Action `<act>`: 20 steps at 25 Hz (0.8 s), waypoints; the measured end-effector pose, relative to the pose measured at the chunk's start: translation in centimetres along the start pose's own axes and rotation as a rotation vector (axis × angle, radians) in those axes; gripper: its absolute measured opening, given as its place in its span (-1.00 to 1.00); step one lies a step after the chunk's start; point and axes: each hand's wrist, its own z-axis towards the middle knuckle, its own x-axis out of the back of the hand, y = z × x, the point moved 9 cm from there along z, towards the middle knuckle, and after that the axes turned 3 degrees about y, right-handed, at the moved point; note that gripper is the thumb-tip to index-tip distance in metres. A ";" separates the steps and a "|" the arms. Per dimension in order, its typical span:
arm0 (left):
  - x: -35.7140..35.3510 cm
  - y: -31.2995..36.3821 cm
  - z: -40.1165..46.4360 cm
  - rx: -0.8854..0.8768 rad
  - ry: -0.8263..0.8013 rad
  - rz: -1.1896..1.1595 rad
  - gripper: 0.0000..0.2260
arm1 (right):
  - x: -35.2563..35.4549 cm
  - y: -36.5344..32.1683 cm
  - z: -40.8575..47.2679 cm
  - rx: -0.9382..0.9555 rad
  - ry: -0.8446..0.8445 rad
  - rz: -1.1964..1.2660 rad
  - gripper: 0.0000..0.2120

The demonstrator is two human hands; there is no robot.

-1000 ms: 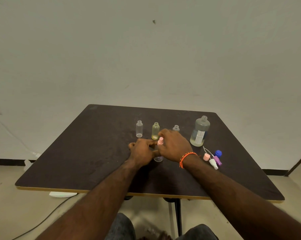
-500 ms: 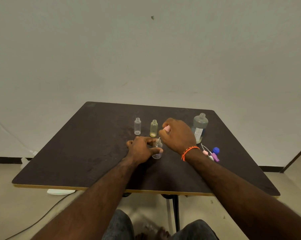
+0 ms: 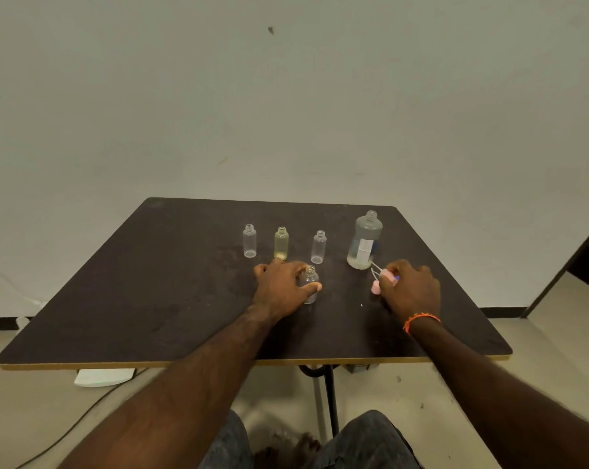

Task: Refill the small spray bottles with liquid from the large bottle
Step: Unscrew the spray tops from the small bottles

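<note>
Dark table (image 3: 150, 299) against a pale wall (image 3: 286, 113); left hand (image 3: 281, 289) grips a small bottle (image 3: 310, 282), right hand (image 3: 409, 289) pinches a pink cap (image 3: 387, 276)

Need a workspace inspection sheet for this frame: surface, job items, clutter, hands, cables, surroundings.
Surface: dark table, scuffed, light edge band.
Job's things: large bottle uncapped, upright, liquid low; three small bottles in a row, clear, yellowish, clear, all open; fourth small bottle open, nearer the person.
Clutter: pink spray cap lying on the table; a blue cap partly hidden by the right hand.
Hands: left hand grips the fourth small bottle; right hand pinches a pink spray head.
Cables: cord on the floor, left.
Surroundings: plain wall; white object under the table.
</note>
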 end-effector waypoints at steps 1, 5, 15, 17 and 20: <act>-0.4 0.5 0.1 -0.017 -0.007 0.006 -0.59 | -0.1 1.1 -0.1 -0.024 -0.006 -0.024 -0.77; -1.3 1.0 0.3 -0.062 -0.057 0.054 -0.54 | -0.8 2.3 -0.6 -0.042 -0.025 -0.083 -0.74; -1.1 1.1 0.4 -0.104 -0.042 0.068 -0.57 | -1.4 2.1 -0.9 0.004 -0.093 -0.132 -0.74; -1.1 1.0 0.4 -0.105 -0.048 0.068 -0.56 | -1.3 2.2 -0.9 0.009 -0.096 -0.146 -0.75; -1.3 0.9 0.4 -0.098 -0.057 0.063 -0.56 | -1.4 2.2 -1.0 0.021 -0.108 -0.149 -0.73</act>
